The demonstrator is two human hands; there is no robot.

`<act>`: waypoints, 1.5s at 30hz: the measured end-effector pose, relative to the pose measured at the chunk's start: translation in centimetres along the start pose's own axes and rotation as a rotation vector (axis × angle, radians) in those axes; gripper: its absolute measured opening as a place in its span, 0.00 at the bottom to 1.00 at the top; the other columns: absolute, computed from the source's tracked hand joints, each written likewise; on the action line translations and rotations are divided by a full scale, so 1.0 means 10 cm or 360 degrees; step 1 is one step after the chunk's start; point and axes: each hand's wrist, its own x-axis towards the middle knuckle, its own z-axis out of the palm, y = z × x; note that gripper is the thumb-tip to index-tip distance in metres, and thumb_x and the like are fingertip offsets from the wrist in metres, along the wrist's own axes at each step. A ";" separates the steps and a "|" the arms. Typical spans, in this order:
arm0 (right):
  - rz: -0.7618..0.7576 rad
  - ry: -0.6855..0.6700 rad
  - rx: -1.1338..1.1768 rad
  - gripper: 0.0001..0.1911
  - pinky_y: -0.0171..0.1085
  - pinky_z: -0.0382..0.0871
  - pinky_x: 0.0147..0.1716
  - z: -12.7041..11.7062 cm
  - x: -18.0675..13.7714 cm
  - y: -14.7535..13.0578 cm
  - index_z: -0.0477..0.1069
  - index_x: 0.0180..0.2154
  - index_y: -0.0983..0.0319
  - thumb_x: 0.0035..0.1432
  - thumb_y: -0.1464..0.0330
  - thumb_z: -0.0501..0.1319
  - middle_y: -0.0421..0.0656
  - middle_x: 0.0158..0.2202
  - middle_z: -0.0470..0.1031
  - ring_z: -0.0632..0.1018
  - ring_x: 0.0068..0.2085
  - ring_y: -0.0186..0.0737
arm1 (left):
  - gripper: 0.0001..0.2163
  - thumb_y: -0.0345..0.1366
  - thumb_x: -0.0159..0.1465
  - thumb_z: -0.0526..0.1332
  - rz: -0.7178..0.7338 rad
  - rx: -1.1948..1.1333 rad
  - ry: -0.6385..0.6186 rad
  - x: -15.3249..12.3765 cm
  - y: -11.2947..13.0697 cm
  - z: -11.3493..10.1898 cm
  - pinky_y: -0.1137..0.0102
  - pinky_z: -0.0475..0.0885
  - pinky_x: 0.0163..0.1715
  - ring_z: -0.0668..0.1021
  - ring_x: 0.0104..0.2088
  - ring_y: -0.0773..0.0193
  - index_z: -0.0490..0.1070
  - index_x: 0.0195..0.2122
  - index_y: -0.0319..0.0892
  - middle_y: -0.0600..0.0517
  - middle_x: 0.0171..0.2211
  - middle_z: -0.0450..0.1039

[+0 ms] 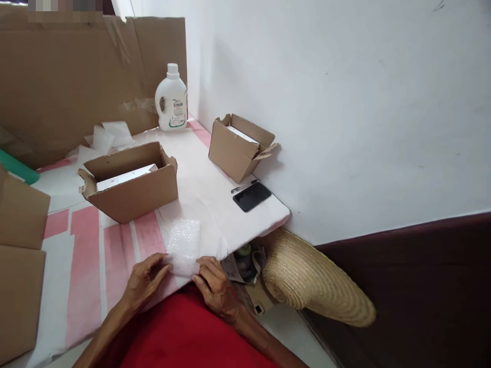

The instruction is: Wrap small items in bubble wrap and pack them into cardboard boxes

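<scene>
A sheet of clear bubble wrap (184,244) lies at the near edge of the pink-and-white table cover (88,255), rolled up at its near end. My left hand (143,278) pinches the left end of the roll. My right hand (213,283) grips its right end. What is inside the roll is hidden. Just beyond the wrap stands an open cardboard box (132,191) with a white item (125,177) inside.
A second open cardboard box (238,148) stands near the white wall, with a black phone (252,196) and a pen (244,186) in front of it. A white detergent bottle (171,99) stands at the back. Flat cardboard (19,266) lies left. A straw hat (314,281) hangs below the table corner.
</scene>
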 end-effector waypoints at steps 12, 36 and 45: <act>0.0339 0.0124 -0.0231 0.13 0.42 0.67 0.40 0.14 0.19 -0.05 0.62 0.29 0.58 0.64 0.76 0.62 0.43 0.34 0.69 0.69 0.41 0.45 | 0.17 0.41 0.70 0.57 0.0080 0.0422 0.0440 0.01 0.00 0.28 0.74 0.73 0.29 0.76 0.26 0.69 0.68 0.59 0.44 0.55 0.31 0.74; -0.0238 -0.0457 -0.0229 0.28 0.53 0.67 0.61 -0.26 0.38 0.19 0.66 0.58 0.63 0.58 0.66 0.69 0.52 0.56 0.74 0.71 0.60 0.53 | 0.15 0.28 0.67 0.55 0.0808 0.0756 -0.0054 0.16 0.07 0.00 0.63 0.77 0.42 0.80 0.42 0.59 0.72 0.52 0.45 0.48 0.45 0.81; 0.0276 -0.0022 -0.0167 0.13 0.42 0.75 0.40 0.02 0.59 0.33 0.68 0.51 0.62 0.65 0.73 0.59 0.46 0.38 0.76 0.78 0.38 0.45 | 0.15 0.43 0.71 0.55 0.0300 0.0416 0.0185 0.66 0.00 0.01 0.67 0.78 0.36 0.82 0.36 0.63 0.72 0.54 0.46 0.49 0.44 0.81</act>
